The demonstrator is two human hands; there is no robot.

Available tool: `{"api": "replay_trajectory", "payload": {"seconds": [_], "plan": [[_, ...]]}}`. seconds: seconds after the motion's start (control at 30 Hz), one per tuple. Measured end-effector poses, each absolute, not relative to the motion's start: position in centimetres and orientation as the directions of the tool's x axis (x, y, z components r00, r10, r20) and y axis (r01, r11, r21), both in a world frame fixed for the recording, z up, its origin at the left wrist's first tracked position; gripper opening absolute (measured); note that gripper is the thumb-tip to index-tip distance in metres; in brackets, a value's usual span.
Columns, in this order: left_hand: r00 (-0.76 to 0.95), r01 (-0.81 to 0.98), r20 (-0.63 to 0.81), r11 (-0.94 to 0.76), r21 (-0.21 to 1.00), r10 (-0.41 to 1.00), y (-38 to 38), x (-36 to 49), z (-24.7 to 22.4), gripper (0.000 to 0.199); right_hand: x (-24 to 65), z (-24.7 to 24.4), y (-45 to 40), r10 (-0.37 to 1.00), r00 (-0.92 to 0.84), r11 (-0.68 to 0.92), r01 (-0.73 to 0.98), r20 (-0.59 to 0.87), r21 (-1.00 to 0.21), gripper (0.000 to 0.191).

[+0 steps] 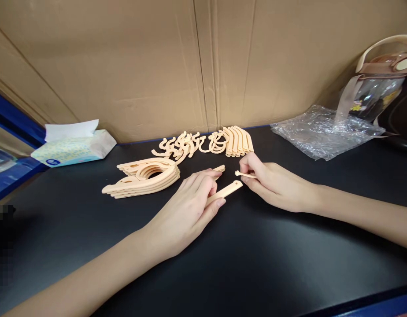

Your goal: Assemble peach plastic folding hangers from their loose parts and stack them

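Black tabletop (256, 264), cardboard (124, 66) behind; left hand (183, 211) clasps a flat strip (226, 191) at frame centre, holed end out, right hand (276, 185) pinches a thin knobbed piece (246, 175) just right of it. Both look like light, stiff, smooth plastic, knob probably the weak spot, so best held mid-length on the strip, by the shank on the other

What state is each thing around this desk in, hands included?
Left hand: closed on a flat piece.
Right hand: pinching a thin piece.
Curved pieces: stacked.
Small hooks: loosely heaped.
Bent pieces: side by side in a row.
Tissue pack: open, tissue sticking out.
Clear plastic: crumpled.
Bottle: upright, lid on, handle raised.
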State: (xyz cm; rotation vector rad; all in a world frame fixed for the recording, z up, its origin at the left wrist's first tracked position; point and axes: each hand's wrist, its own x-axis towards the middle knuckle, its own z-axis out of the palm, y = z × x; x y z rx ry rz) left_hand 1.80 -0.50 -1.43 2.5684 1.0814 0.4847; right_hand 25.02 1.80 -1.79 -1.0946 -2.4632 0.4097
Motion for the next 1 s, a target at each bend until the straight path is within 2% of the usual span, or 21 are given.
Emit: {"api": "replay_trajectory", "payload": {"seconds": [0.23, 0.4, 0.6, 0.77, 1.0], "plan": [[0.63, 0.641, 0.183, -0.639, 0.426, 0.754, -0.44, 1.79, -1.42, 0.017, 25.06, -1.74, 2.0, 0.785, -0.571, 0.611, 0.653, 0.24, -0.446, 0.011], [0.624, 0.64, 0.189, -0.635, 0.433, 0.758, -0.46, 1.77, -1.36, 0.016, 25.16, -1.71, 2.06, 0.75, -0.629, 0.651, 0.646, 0.206, -0.399, 0.024], [0.634, 0.639, 0.203, -0.654, 0.406, 0.746, -0.49, 1.8, -1.44, 0.017, 25.1, -1.74, 1.93, 0.714, -0.667, 0.679, 0.585, 0.214, -0.443, 0.02], [0.641, 0.63, 0.202, -0.658, 0.413, 0.74, -0.59, 1.75, -1.52, 0.017, 25.02, -1.89, 1.94, 0.708, -0.674, 0.676, 0.562, 0.21, -0.477, 0.029], [0.663, 0.617, 0.2, -0.678, 0.399, 0.721, -0.62, 1.77, -1.48, 0.018, 25.1, -1.81, 1.84, 0.705, -0.682, 0.678, 0.566, 0.197, -0.469, 0.03]]}}
